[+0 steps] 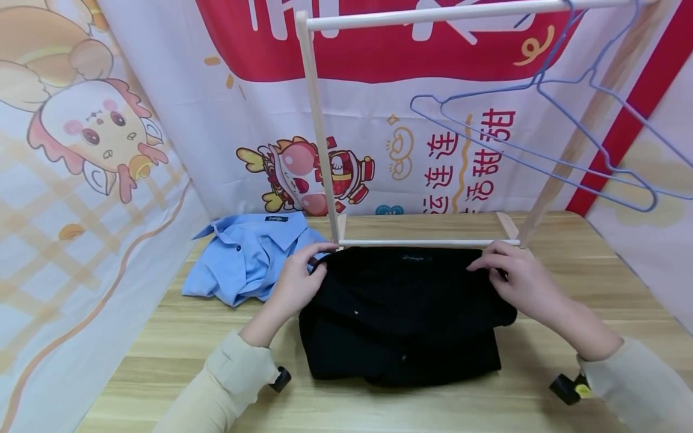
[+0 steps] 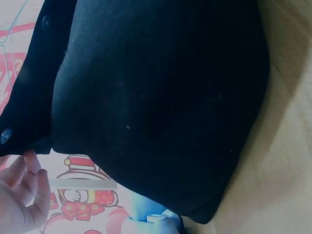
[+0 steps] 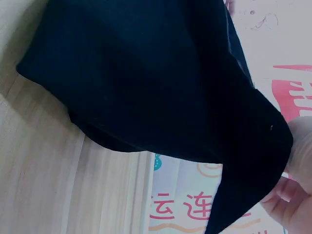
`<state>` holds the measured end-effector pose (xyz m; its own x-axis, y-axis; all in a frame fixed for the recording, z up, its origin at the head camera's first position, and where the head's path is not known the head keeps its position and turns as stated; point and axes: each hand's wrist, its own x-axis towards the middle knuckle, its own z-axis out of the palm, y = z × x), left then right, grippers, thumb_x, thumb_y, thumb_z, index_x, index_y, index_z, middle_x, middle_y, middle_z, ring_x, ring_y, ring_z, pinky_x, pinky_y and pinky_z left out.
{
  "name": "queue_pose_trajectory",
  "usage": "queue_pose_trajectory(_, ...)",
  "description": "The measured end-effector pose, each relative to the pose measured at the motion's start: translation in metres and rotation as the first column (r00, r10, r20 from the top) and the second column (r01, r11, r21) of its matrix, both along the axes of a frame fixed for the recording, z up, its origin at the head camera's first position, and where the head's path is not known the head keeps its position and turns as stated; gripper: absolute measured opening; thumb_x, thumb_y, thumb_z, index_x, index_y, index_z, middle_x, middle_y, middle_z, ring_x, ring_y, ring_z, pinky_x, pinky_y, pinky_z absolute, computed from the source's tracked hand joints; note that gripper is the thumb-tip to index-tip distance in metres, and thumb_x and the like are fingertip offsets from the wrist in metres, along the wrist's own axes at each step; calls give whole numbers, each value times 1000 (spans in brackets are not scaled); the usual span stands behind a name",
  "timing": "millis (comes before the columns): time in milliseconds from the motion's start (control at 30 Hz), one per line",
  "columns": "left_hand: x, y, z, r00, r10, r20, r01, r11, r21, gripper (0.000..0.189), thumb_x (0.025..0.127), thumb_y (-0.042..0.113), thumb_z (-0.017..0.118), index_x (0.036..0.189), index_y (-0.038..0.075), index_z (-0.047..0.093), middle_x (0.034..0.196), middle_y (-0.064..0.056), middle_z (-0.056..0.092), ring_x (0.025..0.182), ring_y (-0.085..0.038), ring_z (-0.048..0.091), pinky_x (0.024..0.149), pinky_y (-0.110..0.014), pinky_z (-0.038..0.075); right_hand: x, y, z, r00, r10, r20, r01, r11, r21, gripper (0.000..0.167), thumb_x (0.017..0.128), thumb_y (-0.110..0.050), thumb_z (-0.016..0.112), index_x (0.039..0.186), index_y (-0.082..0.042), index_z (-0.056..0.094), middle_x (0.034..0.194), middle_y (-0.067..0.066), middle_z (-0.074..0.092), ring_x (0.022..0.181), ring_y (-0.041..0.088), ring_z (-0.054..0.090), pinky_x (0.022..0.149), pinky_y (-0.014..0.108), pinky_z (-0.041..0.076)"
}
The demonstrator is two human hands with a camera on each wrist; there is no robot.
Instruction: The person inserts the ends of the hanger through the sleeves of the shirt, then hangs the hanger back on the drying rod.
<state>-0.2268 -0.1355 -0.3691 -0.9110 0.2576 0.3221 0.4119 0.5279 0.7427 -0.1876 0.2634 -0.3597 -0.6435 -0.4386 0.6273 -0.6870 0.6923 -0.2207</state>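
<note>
A black shirt point(image 1: 400, 325) with buttons and a small label near its top edge is held up in folds above the table in the head view. My left hand point(image 1: 298, 276) pinches its upper left corner. At the upper right, my right hand point(image 1: 520, 279) grips the edge between thumb and fingers. Up close, the left wrist view shows the black cloth point(image 2: 161, 97) and the left hand point(image 2: 22, 195) at a buttoned strip. In the right wrist view a pointed black flap point(image 3: 243, 175) hangs beside the right hand point(image 3: 295, 180).
A crumpled light blue shirt point(image 1: 243, 255) lies on the wooden table point(image 1: 162, 361) at the left. Behind the black shirt stands a rack with a white top rail point(image 1: 433, 15) and wooden posts. Blue wire hangers point(image 1: 541, 84) hang at its right end. Printed cloth point(image 1: 260, 108) covers the walls.
</note>
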Motion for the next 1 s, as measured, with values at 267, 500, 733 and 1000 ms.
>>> queue_pose_trajectory(267, 5, -1, -3, 989, -45, -142, 51, 998, 37, 40, 99, -5, 54, 129, 14, 71, 130, -5, 66, 72, -19, 51, 56, -31, 44, -2, -1, -4, 994, -1, -111, 2, 1000, 16, 41, 70, 23, 71, 92, -11, 79, 97, 1, 65, 83, 18, 62, 67, 29, 48)
queue_pose_trajectory(500, 4, -2, -6, 988, -56, -144, 61, 998, 31, 40, 99, -4, 56, 130, 16, 70, 127, -4, 66, 85, -18, 56, 60, -30, 48, -7, -1, -5, 996, 11, -92, -12, 1000, -7, 55, 71, 23, 75, 116, -9, 74, 122, 14, 64, 80, 20, 60, 64, 22, 42)
queue_pose_trajectory(733, 3, -3, -10, 985, -75, -158, 83, 996, 43, 39, 98, -6, 57, 129, 13, 70, 130, -5, 66, 92, -19, 59, 69, -33, 51, -7, 0, -3, 992, -92, 90, 88, 995, 47, 52, 79, 12, 77, 126, -7, 68, 110, 11, 64, 63, 6, 45, 54, 25, 43)
queue_pose_trajectory(1000, 3, 2, -14, 934, -142, -329, 182, 979, 95, 39, 92, -14, 60, 121, 9, 71, 128, -5, 67, 99, -21, 62, 75, -37, 54, -15, -2, -12, 843, -168, 511, 98, 982, 161, 48, 95, -12, 72, 139, -1, 56, 68, -6, 55, 55, 9, 48, 51, 29, 43)
